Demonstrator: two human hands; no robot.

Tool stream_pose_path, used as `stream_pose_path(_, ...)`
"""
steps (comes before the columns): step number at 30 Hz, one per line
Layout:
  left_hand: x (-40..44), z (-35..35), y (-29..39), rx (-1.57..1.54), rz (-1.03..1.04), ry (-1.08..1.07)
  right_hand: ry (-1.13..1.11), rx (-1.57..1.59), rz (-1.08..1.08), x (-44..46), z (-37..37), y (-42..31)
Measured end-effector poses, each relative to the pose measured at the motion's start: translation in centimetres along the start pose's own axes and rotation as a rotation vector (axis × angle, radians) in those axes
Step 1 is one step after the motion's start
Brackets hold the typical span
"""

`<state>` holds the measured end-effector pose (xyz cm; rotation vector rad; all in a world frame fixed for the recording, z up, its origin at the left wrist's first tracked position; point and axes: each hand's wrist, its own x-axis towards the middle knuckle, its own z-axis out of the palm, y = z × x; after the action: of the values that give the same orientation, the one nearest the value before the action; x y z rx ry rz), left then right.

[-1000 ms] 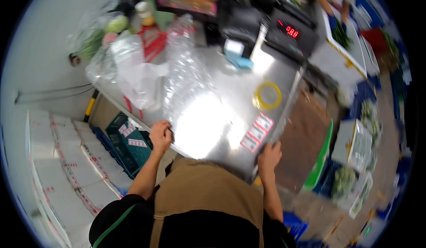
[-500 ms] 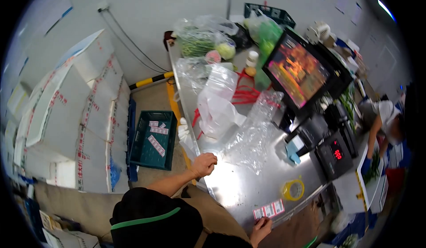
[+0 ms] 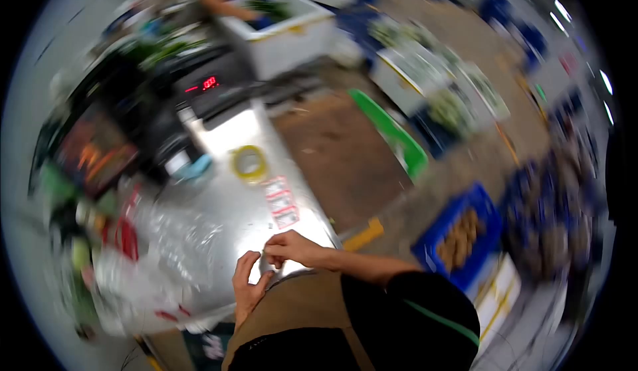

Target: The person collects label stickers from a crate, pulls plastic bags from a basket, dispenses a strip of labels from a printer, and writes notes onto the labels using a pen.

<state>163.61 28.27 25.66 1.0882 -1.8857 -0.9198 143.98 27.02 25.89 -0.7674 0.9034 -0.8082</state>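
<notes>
At the near edge of the metal table point(image 3: 229, 221), my left hand point(image 3: 248, 283) and my right hand point(image 3: 289, 249) are close together. Their fingers are bent and nearly meet. Something small and pale shows between them, too blurred to name. Just beyond my right hand lies a strip of red-and-white labels point(image 3: 282, 202). Farther up the table is a roll of yellow tape point(image 3: 249, 164). Crumpled clear plastic point(image 3: 183, 238) spreads to the left of my hands.
A scale with red digits point(image 3: 210, 83) stands at the table's far end, a screen point(image 3: 96, 148) at the left. Beyond, a person's arms point(image 3: 226, 5) reach into a white foam box point(image 3: 286, 42). A brown board point(image 3: 339, 158) and blue crate point(image 3: 462, 238) are right.
The view has swung to the right. My hands, earlier apart at the table edge, have come together in front of my apron. The labels and the tape still lie on the table.
</notes>
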Motion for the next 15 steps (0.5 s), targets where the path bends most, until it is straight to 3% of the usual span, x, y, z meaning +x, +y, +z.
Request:
stream_pose_path(8,2.5,3.2,1.9,-0.057,0.016,-0.379,0.315,0.546,-0.115,-5.6,0.4,4.8)
stream_pose_path(12,3.6,5.4,3.3,-0.075,0.113,-0.516,0.480,0.625,-0.227,-8.1,0.7,6.8)
stream_pose_path(15,4.0,7.5,2.9,-0.122,0.330,-0.582,0.566,0.664,-0.317,-10.6,1.5,7.1)
